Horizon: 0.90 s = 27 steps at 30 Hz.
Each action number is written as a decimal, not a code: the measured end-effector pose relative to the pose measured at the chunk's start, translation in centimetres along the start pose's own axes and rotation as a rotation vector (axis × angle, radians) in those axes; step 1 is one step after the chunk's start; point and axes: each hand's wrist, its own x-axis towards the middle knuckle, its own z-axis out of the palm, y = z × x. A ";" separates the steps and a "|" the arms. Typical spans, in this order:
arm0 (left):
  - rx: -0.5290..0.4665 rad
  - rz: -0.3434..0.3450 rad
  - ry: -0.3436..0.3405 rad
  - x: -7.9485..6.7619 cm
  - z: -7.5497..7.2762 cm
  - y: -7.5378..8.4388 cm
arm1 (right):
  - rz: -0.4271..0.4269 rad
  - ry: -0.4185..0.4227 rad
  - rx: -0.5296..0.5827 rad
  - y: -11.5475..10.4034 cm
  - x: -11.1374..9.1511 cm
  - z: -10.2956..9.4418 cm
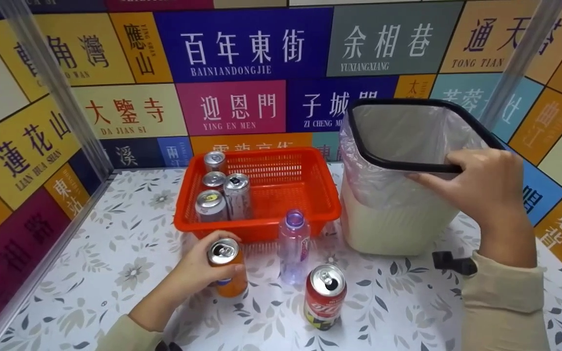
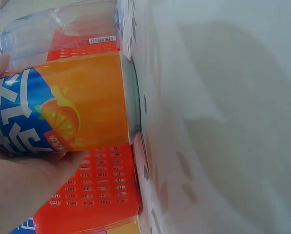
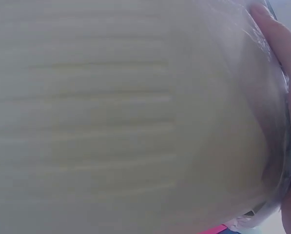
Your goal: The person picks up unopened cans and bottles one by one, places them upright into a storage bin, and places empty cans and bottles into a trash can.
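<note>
My left hand (image 1: 208, 261) grips an orange soda can (image 1: 232, 282) that stands upright in front of the red basket; its blue and orange print fills part of the left wrist view, where the can (image 2: 87, 105) appears sideways. With my right hand (image 1: 491, 190) I hold the black rim of a cream trash bin (image 1: 388, 224), fingers over the edge and thumb outside. A clear plastic liner (image 1: 366, 175) hangs over the bin's wall. In the right wrist view the ribbed bin side (image 3: 111, 112) takes up most of the picture.
A red plastic basket (image 1: 291, 222) holds several cans (image 1: 237, 195) at its left end. An uncapped clear purple bottle (image 1: 293, 248) stands before it, and a red cola can (image 1: 325, 297) stands nearer. Sign-patterned panels (image 1: 242, 44) enclose the floral tabletop (image 1: 134, 273).
</note>
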 end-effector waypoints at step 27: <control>-0.094 0.000 0.226 -0.8 -0.3 3.3 | -0.062 0.117 0.031 0.4 -0.7 1.0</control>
